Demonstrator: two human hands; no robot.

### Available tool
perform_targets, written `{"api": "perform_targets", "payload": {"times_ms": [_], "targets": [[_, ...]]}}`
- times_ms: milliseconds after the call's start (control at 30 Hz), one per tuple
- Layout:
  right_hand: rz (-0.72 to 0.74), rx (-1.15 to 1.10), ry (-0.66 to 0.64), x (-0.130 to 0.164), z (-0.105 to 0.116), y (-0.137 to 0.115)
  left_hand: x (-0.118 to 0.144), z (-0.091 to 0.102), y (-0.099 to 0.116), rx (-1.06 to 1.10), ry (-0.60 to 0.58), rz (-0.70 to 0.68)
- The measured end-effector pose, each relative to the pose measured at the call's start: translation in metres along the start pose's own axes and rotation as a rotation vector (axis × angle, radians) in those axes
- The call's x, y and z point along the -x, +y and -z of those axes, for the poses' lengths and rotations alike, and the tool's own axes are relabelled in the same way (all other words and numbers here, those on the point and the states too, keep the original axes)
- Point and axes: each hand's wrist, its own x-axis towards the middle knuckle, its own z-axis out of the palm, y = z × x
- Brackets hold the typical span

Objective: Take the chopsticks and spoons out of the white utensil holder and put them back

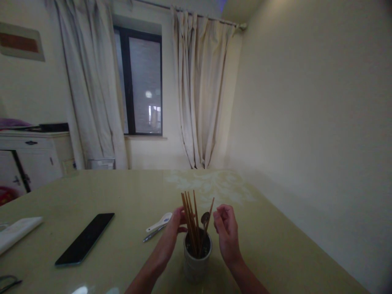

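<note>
A round grey utensil holder (196,265) stands upright on the table in front of me. Several brown wooden chopsticks (189,218) lean to the left in it. One more chopstick (211,208) tilts right, beside a dark metal spoon (205,218). My left hand (176,224) is at the left of the chopstick bundle, thumb and fingers apart; some fingertips are hidden behind the sticks. To the right of the holder, my right hand (226,228) has its fingers curled in, with nothing visible in them. It is close to the right-leaning chopstick, apparently apart from it.
Left of the holder lie a white soup spoon (159,222) and a grey pen-like stick (153,234). Farther left are a black phone (85,241), a white flat object (20,232) and dark glasses-like frames (9,281). A wall (321,163) borders the table's right side.
</note>
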Motion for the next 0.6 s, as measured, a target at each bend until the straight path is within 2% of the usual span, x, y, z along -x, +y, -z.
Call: {"api": "perform_targets", "payload": {"times_ms": [67,133,200,267,333,433,600], "targets": [[-0.056,-0.049,0.016,-0.001,-0.001,0.002,-0.005,0.019,-0.006,-0.247,0.135,-0.039],[-0.123,-0.09,0.026,-0.003,-0.002,0.007,-0.006,0.037,-0.011,-0.692,0.221,-0.122],[-0.189,-0.11,0.039,-0.006,-0.002,0.015,-0.004,0.048,-0.017,-1.069,0.192,-0.156],[-0.244,-0.107,0.047,-0.008,-0.001,0.024,-0.001,0.051,-0.025,-1.289,0.118,-0.127],[-0.282,-0.083,0.037,-0.009,-0.001,0.033,0.001,0.048,-0.033,-1.387,0.063,-0.094],[-0.321,-0.047,0.017,-0.009,0.0,0.041,0.0,0.043,-0.039,-1.447,0.041,-0.083],[-0.323,-0.013,-0.014,-0.01,0.0,0.05,-0.003,0.043,-0.041,-1.425,0.015,-0.069]]}}
